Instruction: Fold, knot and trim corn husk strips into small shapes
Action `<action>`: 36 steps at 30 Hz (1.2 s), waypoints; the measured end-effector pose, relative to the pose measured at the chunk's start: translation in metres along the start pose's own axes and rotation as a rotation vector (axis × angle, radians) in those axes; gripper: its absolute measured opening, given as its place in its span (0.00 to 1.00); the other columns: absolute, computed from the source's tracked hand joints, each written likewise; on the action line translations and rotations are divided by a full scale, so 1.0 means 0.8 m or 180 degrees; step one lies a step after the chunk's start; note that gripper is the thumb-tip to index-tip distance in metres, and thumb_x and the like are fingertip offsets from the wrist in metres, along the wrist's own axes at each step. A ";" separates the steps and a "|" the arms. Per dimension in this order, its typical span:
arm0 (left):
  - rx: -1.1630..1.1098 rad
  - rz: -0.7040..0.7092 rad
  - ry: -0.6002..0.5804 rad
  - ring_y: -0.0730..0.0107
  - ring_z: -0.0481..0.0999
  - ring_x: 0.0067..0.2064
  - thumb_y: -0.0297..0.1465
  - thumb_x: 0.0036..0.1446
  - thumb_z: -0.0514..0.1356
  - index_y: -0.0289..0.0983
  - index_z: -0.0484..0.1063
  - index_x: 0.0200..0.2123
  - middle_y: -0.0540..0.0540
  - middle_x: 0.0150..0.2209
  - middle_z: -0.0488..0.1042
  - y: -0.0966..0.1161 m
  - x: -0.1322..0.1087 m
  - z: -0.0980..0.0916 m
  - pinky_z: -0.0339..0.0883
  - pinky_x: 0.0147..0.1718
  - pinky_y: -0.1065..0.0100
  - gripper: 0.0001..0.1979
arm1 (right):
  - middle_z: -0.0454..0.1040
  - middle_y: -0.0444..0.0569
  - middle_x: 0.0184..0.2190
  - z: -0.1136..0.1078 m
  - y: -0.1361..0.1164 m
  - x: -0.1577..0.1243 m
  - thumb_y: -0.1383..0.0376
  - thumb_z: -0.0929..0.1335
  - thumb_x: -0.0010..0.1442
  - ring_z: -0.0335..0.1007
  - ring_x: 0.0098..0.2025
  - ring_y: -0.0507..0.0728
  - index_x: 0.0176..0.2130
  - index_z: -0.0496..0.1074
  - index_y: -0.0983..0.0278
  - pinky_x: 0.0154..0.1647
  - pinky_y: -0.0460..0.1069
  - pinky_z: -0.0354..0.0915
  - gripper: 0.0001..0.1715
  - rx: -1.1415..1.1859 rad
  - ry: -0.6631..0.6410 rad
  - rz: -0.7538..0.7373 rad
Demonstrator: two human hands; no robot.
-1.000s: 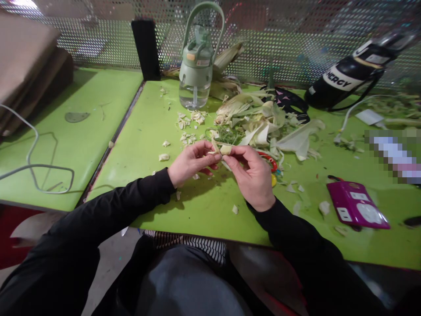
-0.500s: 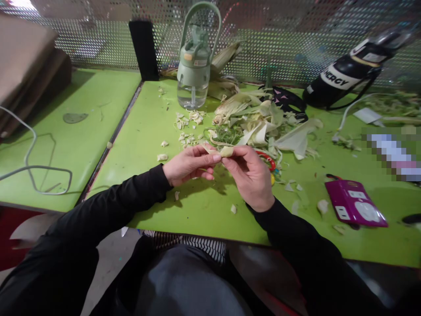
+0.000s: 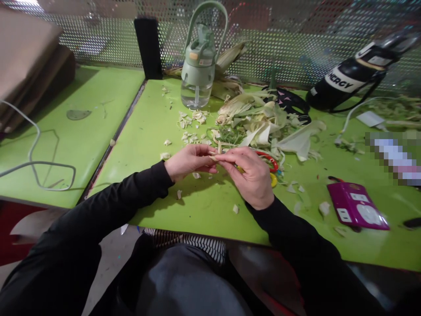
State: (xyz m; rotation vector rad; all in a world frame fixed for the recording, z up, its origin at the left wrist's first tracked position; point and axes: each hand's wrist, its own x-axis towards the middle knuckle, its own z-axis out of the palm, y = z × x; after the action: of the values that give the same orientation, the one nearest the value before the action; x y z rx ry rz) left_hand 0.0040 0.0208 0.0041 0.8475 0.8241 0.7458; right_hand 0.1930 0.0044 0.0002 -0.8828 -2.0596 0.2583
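Between the fingertips of both hands is a small pale strip of corn husk (image 3: 219, 149), one thin end sticking upward. My left hand (image 3: 190, 161) pinches it from the left, thumb against fingers. From the right, my right hand (image 3: 251, 175) closes thumb and fingers on the same strip, touching the left fingertips. Behind the hands lies a heap of corn husks (image 3: 259, 120), with green thread-like bits (image 3: 226, 133) at its near side. Small folded husk pieces (image 3: 190, 137) are scattered left of the heap. Part of the scissors' red handle (image 3: 272, 161) shows beyond my right hand.
A pale green water bottle (image 3: 198, 74) stands at the back, beside an upright black phone-like slab (image 3: 148, 48). At right are a black flask (image 3: 348, 81) and a purple socket block (image 3: 357, 205). Brown cardboard (image 3: 29, 57) and a white cable (image 3: 36, 162) occupy the left.
The husk piece has gone from a broad folded shape to a narrower, twisted one with an end upright. My right fingers have moved over it, and the view has shifted slightly.
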 end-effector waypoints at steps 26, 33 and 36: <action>-0.0657 -0.0204 -0.0306 0.80 0.78 0.27 0.17 0.58 0.60 0.32 0.72 0.32 0.50 0.27 0.76 0.003 -0.003 0.003 0.77 0.35 0.74 0.07 | 0.78 0.46 0.41 -0.002 0.000 0.000 0.68 0.70 0.63 0.76 0.43 0.57 0.41 0.75 0.56 0.45 0.55 0.71 0.07 -0.0168 0.0378 -0.0182; -0.0278 0.0054 -0.0380 0.81 0.76 0.27 0.23 0.55 0.67 0.33 0.69 0.31 0.52 0.28 0.74 0.001 -0.004 0.002 0.76 0.35 0.74 0.08 | 0.77 0.47 0.43 -0.005 -0.003 -0.001 0.69 0.71 0.61 0.75 0.46 0.58 0.42 0.74 0.56 0.46 0.56 0.72 0.09 0.0012 0.0165 -0.0458; -0.0055 0.0103 -0.0354 0.81 0.76 0.26 0.27 0.53 0.69 0.33 0.68 0.31 0.53 0.26 0.73 -0.002 -0.001 0.000 0.74 0.32 0.76 0.11 | 0.77 0.49 0.43 -0.005 -0.006 0.000 0.68 0.72 0.60 0.75 0.46 0.58 0.40 0.75 0.58 0.45 0.55 0.72 0.07 -0.0042 0.0119 -0.0382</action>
State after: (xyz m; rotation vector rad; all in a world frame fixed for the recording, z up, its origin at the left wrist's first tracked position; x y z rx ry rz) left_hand 0.0041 0.0194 0.0031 0.8807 0.7055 0.7267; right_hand 0.1940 0.0002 0.0048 -0.7631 -2.0727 0.1624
